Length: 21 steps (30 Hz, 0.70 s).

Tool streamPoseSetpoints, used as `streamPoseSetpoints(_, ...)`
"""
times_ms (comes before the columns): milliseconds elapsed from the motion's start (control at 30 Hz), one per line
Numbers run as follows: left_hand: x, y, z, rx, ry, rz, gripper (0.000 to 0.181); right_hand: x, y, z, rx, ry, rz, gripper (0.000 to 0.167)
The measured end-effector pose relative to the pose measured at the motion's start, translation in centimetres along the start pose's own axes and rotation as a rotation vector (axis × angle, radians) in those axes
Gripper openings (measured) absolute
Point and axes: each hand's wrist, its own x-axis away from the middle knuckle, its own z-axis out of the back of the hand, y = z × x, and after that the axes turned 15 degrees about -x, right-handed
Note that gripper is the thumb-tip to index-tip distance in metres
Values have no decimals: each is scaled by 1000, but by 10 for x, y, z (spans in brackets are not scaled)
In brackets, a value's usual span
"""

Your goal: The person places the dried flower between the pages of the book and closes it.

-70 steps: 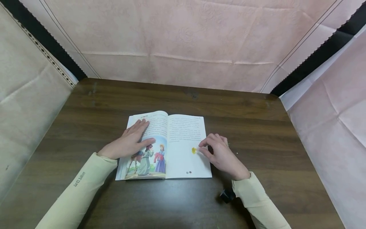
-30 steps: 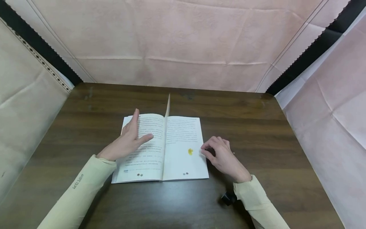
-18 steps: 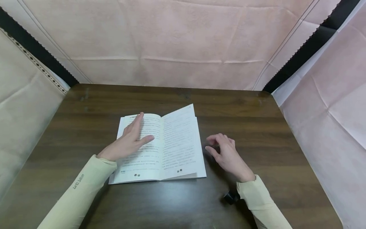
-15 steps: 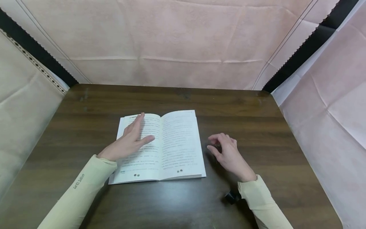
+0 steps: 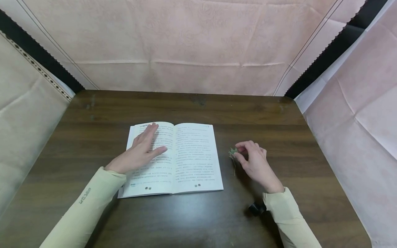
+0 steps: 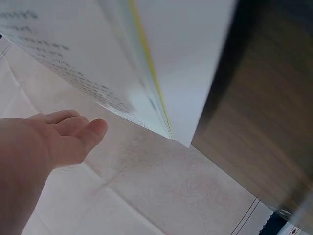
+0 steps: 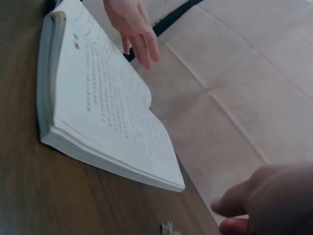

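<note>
A book (image 5: 195, 158) lies spread on the table, both visible pages full of text. My left hand (image 5: 139, 151), fingers straight and thumb spread, is over the left page; in the right wrist view that hand (image 7: 134, 29) appears beyond the page, and contact is unclear. Right of the book, a small green sprig (image 5: 232, 152) with a thin trailing stem is close to my right hand (image 5: 255, 163). Thumb and forefinger are bent and parted beside it. In the right wrist view, space separates the sprig (image 7: 168, 228) from the fingers (image 7: 230, 201).
Dark wooden tabletop (image 5: 173, 224) surrounds the book. Pinkish-cream cloth (image 5: 192, 44) stands behind and at the sides as walls. A black device (image 5: 256, 208) is at my right wrist.
Leaves of the book have turned from left to right, covering a yellow flower-like piece on the right page. My right hand has moved rightward from the page edge, uncovering the sprig.
</note>
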Motion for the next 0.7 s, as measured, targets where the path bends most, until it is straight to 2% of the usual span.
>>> streamPoseSetpoints(133,1,-4,2,-24,-3,0,100,-2,4,5,30,-43,-47,26)
streamPoseSetpoints(367,6,-17,5,-76,-46,26,97,1,11,13,133,-224,-129,42)
streamPoseSetpoints(533,11,-23,4,-90,-87,45,96,3,12,13,139,-263,-126,49)
streamPoseSetpoints(700,13,-25,3,-89,-89,49,94,3,11,11,135,-278,-142,49)
